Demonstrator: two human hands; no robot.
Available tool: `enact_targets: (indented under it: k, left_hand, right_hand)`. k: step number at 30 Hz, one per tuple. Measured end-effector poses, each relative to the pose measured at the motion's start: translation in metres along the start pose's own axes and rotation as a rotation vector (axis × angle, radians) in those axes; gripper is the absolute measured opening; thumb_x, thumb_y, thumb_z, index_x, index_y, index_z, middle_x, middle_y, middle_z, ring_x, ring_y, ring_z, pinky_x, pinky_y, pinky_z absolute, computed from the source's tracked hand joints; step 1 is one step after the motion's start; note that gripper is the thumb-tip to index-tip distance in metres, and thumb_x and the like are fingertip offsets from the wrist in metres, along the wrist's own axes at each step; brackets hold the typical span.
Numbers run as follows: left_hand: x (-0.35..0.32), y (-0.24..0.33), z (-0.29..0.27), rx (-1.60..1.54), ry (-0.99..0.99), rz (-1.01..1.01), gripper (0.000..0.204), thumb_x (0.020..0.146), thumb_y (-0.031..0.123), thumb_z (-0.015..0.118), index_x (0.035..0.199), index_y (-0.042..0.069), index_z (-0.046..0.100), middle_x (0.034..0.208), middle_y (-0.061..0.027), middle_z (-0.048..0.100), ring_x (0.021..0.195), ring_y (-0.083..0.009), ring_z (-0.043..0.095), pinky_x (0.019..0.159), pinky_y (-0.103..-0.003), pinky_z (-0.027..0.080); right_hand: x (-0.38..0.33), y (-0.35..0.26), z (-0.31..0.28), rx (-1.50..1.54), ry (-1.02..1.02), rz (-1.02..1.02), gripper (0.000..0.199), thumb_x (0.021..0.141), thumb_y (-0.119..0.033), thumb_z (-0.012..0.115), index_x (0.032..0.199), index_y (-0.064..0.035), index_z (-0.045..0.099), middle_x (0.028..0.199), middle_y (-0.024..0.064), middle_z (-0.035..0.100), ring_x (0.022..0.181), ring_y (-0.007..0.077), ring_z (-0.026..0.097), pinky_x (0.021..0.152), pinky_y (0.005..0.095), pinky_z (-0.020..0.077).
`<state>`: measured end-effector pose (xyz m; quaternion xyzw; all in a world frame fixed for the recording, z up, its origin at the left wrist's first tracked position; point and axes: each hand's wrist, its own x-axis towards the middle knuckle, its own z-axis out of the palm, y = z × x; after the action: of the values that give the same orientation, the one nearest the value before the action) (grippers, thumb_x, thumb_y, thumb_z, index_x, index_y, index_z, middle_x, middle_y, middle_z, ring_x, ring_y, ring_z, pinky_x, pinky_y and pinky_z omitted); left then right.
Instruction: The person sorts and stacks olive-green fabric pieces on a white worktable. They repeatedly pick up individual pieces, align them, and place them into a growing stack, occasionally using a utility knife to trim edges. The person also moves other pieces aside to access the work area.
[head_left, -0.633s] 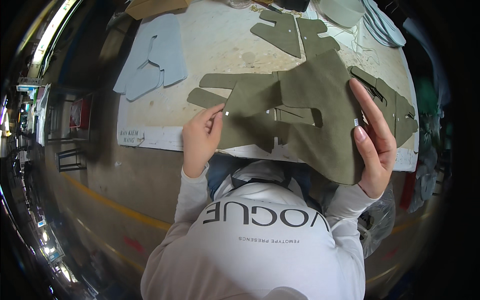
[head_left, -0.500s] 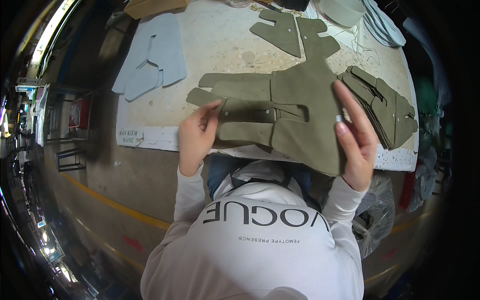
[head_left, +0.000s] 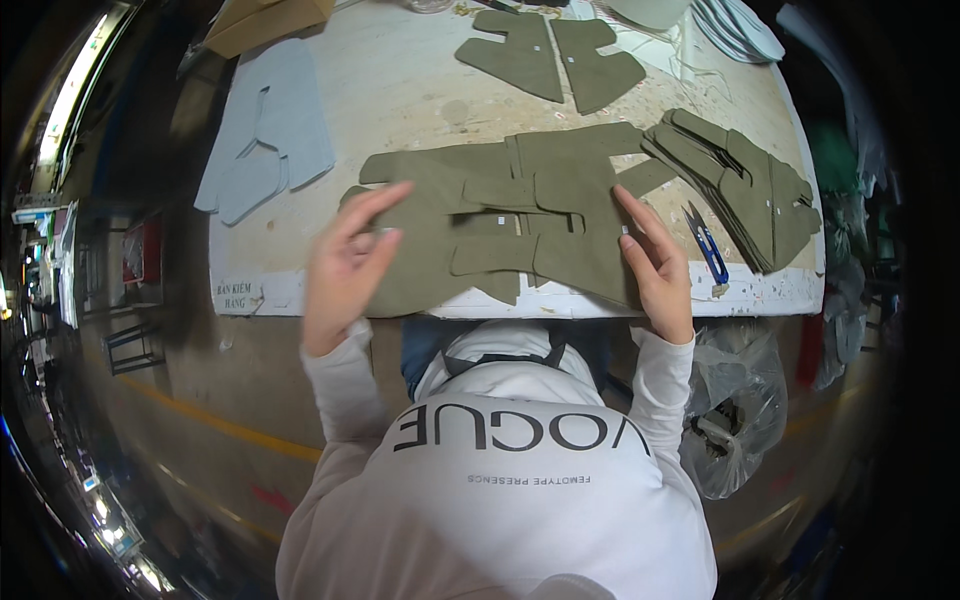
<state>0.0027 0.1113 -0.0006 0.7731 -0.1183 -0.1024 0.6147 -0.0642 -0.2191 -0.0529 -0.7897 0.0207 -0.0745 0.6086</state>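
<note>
Two olive-green cut fabric panels lie in front of me on the table, their slotted tabs meeting and overlapping in the middle. Over the outer part of the left panel (head_left: 425, 275) is my left hand (head_left: 350, 265), slightly blurred, thumb and forefinger spread. My right hand (head_left: 660, 275) is at the outer edge of the right panel (head_left: 580, 250). Its thumb and forefinger are apart and touch that edge; the other fingers are mostly hidden. Small pale stickers show on the fabric between the hands.
A stack of olive panels (head_left: 790, 215) lies at the right, with blue-handled thread snips (head_left: 712, 250) beside it. Two more olive pieces, a left one (head_left: 515, 60) and a right one (head_left: 600, 68), lie farther back. Grey-blue pieces (head_left: 305, 150) and a cardboard box (head_left: 265, 25) are at left; a plastic bag (head_left: 740, 400) hangs below.
The right panel has moved left and nearer, drawing away from the far pieces and uncovering the snips. Both hands have shifted left; my left hand now spreads over the left panel.
</note>
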Motion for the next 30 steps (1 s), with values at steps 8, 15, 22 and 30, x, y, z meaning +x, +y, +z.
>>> enact_targets:
  k: [8,15,22,30]
  left_hand:
    - [-0.009,0.062,-0.037,-0.173,0.038,0.191,0.052,0.087,-0.003,0.052,0.138,-0.010,0.047,0.137,-0.0183,0.054,0.119,-0.0210,0.058,0.102,-0.029,0.044]
    - [0.014,0.080,0.020,-0.302,-0.302,0.239,0.062,0.079,-0.009,0.053,0.140,-0.011,0.044,0.144,-0.0175,0.044,0.120,-0.0210,0.058,0.099,-0.028,0.048]
    - [0.032,0.035,0.044,-0.311,-0.321,-0.021,0.063,0.083,-0.016,0.051,0.144,-0.002,0.045,0.150,-0.0084,0.038,0.116,-0.0133,0.058,0.090,-0.021,0.050]
    - [0.028,-0.022,0.019,-0.276,-0.274,-0.113,0.063,0.084,-0.014,0.055,0.144,0.002,0.047,0.148,-0.0088,0.037,0.123,-0.0154,0.052,0.099,-0.024,0.045]
  right_hand:
    - [-0.035,-0.005,-0.019,-0.295,0.121,0.113,0.041,0.096,-0.001,0.053,0.136,0.0019,0.054,0.110,0.0137,0.068,0.090,0.0168,0.066,0.084,0.0273,0.0515]
    - [-0.051,-0.012,-0.009,-0.105,0.135,0.255,0.041,0.095,-0.005,0.060,0.135,0.0010,0.055,0.083,0.0098,0.062,0.058,0.0111,0.056,0.055,0.0260,0.0473]
    - [-0.050,-0.011,-0.017,-0.168,0.036,0.228,0.045,0.093,-0.007,0.062,0.136,0.0000,0.055,0.082,0.0085,0.062,0.060,0.0103,0.057,0.057,0.0253,0.0467]
    - [-0.043,-0.009,-0.022,-0.180,0.063,0.194,0.051,0.094,-0.004,0.061,0.144,-0.0071,0.051,0.088,-0.0012,0.057,0.076,0.0055,0.050,0.070,0.0220,0.0459]
